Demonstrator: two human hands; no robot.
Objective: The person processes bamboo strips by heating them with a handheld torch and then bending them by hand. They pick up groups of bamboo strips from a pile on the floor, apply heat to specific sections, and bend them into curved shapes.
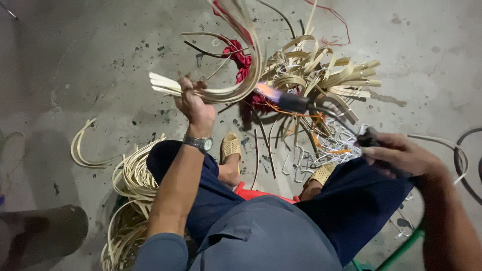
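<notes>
My left hand (193, 105) grips a bundle of pale cane strips (236, 85) that curve up and away from me. My right hand (401, 153) holds a black gas torch (321, 113) by its handle. The torch's flame (266, 91) touches the bend of the strips. I sit with my knees apart, in dark blue trousers and yellow sandals, and a watch is on my left wrist.
A heap of bent cane pieces (326, 75) and red cloth (240, 59) lies on the concrete floor ahead. Coiled cane (133, 180) rests by my left leg. White wire pieces (336, 145) lie near my right foot. A black hose (464, 160) curves at the right edge.
</notes>
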